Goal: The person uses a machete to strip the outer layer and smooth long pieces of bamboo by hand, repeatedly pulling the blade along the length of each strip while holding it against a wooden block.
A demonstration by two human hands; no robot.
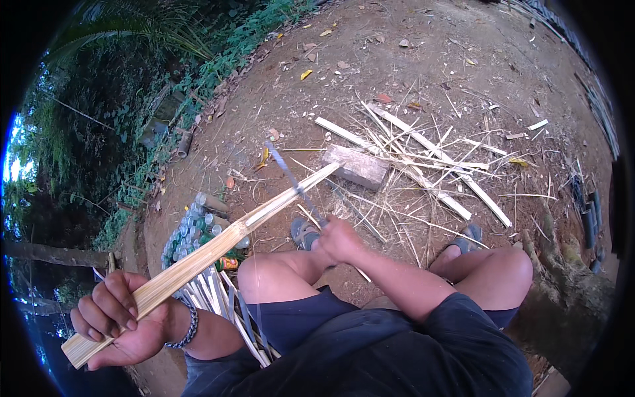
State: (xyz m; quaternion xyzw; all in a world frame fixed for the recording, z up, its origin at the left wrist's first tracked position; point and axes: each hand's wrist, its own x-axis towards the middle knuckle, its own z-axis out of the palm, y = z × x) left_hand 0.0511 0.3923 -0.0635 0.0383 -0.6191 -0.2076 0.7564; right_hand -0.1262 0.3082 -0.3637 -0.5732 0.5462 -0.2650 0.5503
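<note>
My left hand (116, 317) grips the near end of a long pale bamboo slat (218, 245) that slopes up and away to the right. My right hand (338, 239) is closed on the handle of a long knife (289, 175). The blade crosses the slat near its far end, where the bamboo looks split. I sit with bare knees apart, both feet in sandals on the dirt.
A wooden block (357, 165) lies on the ground amid scattered bamboo strips (430, 165) and shavings. A cluster of bottles (195, 228) and a bundle of cut slats (218, 298) sit by my left thigh. Vegetation borders the left; a tree root (562, 278) is at right.
</note>
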